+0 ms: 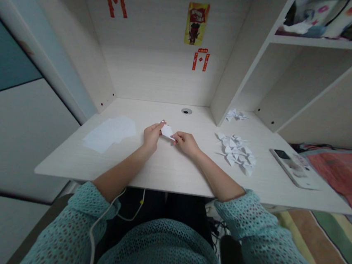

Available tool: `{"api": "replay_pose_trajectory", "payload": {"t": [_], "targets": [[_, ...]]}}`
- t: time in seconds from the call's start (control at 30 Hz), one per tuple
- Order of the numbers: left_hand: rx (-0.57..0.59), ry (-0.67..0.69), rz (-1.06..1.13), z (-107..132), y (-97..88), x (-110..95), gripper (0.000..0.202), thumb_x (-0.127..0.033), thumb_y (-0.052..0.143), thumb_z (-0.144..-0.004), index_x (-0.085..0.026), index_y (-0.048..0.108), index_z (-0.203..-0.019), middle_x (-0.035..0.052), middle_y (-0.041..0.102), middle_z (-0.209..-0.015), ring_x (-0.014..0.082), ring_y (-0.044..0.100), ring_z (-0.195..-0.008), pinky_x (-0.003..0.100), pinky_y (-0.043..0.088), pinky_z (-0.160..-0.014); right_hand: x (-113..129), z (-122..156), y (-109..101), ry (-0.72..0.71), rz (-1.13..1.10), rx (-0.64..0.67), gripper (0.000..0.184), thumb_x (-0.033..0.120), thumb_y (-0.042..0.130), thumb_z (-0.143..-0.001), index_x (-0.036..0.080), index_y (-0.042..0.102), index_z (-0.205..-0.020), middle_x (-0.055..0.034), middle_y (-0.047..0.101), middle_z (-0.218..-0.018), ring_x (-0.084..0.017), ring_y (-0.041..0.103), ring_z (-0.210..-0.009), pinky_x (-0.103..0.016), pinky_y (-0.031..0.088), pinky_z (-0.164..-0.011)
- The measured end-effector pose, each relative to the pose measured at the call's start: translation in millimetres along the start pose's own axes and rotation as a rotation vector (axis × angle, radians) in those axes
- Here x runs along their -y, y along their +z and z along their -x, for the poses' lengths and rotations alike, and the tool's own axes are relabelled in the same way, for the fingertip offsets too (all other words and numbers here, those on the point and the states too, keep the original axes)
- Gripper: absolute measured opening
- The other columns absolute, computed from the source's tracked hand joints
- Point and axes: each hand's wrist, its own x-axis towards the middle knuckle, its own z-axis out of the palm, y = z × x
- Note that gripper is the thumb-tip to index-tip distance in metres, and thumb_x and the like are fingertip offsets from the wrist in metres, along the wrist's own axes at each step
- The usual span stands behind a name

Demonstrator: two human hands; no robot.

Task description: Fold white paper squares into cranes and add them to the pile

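Observation:
A small white piece of folded paper (167, 131) is held just above the pale wooden desk (172, 173), between both hands. My left hand (152, 135) pinches its left edge with fingertips raised. My right hand (186, 142) pinches its right edge, fingers curled. To the left lies a loose stack of flat white paper sheets (110, 132). To the right sits a heap of several finished folded paper shapes (236, 152).
A second, smaller cluster of folded shapes (235, 115) lies by the shelf divider. A white remote control (293, 168) rests at the desk's right. A cable hole (186, 111) is at the back. Shelves rise on the right; a bed with striped bedding (339, 181) adjoins.

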Motion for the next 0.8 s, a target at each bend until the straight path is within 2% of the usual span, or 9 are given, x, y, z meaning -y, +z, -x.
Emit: {"api": "replay_pose_trajectory", "payload": {"t": [0.1,0.23,0.37,0.47,0.63,0.7,0.8], "targets": [[0.02,0.03,-0.008,1.0,0.4,0.7,0.032,-0.042,0.072,-0.061,-0.013,0.069,-0.072,0.0079,0.067,-0.079,0.0148,0.059,-0.07,0.024,0.044,-0.063,1.8,0.9,-3.2,-0.037,0.062,-0.008,0.04,0.044,0.042,-0.086,0.016,0.065,-0.069,-0.001,0.06,-0.059,-0.011,0.045,-0.055,-0.023,0.03,-0.058],[0.105,0.102,-0.088,4.3,1.2,1.7,0.033,-0.047,0.07,-0.062,-0.014,0.068,-0.069,0.0049,0.066,-0.071,0.0139,0.057,-0.066,0.024,0.043,-0.061,2.9,0.3,-1.9,-0.02,-0.082,-0.036,0.048,0.053,0.039,-0.084,0.014,0.064,-0.07,-0.0004,0.054,-0.059,-0.011,0.043,-0.057,-0.023,0.03,-0.056],[0.16,0.175,-0.236,9.3,2.6,3.2,0.033,-0.047,0.069,-0.064,-0.015,0.067,-0.062,0.0016,0.061,-0.061,0.0113,0.051,-0.058,0.022,0.038,-0.055,3.2,1.0,3.9,0.071,-0.206,-0.037,0.05,0.061,0.054,-0.071,0.012,0.064,-0.066,0.0013,0.047,-0.054,-0.009,0.034,-0.052,-0.023,0.024,-0.049],[0.21,0.14,-0.232,9.7,2.6,5.7,0.033,-0.048,0.069,-0.064,-0.015,0.069,-0.065,0.0023,0.063,-0.063,0.0124,0.053,-0.06,0.023,0.039,-0.057,1.7,0.8,5.9,0.132,-0.269,-0.039,0.052,0.062,0.059,-0.065,0.011,0.066,-0.066,0.0032,0.041,-0.049,-0.007,0.027,-0.048,-0.024,0.018,-0.047],[0.332,0.006,-0.158,5.3,0.9,10.8,0.034,-0.044,0.073,-0.061,-0.015,0.072,-0.079,0.0059,0.069,-0.079,0.015,0.059,-0.071,0.025,0.044,-0.068,-0.7,-2.5,3.9,0.192,-0.413,-0.09,0.054,0.065,0.061,-0.061,0.01,0.064,-0.063,0.0037,0.04,-0.048,-0.006,0.026,-0.047,-0.024,0.017,-0.046],[0.332,-0.004,-0.151,4.9,0.6,12.1,0.033,-0.042,0.074,-0.06,-0.015,0.073,-0.079,0.0066,0.069,-0.08,0.0148,0.059,-0.071,0.026,0.044,-0.07,0.3,-2.7,3.4,0.192,-0.413,-0.082,0.054,0.064,0.062,-0.061,0.011,0.063,-0.061,0.004,0.039,-0.047,-0.006,0.026,-0.047,-0.024,0.016,-0.046],[0.262,0.02,-0.141,6.2,1.0,13.3,0.033,-0.042,0.074,-0.06,-0.014,0.072,-0.077,0.0066,0.069,-0.079,0.0141,0.059,-0.07,0.026,0.044,-0.069,3.8,-1.5,4.0,0.175,-0.402,-0.076,0.054,0.063,0.062,-0.061,0.01,0.064,-0.062,0.0038,0.041,-0.048,-0.005,0.026,-0.047,-0.024,0.015,-0.046]]}}
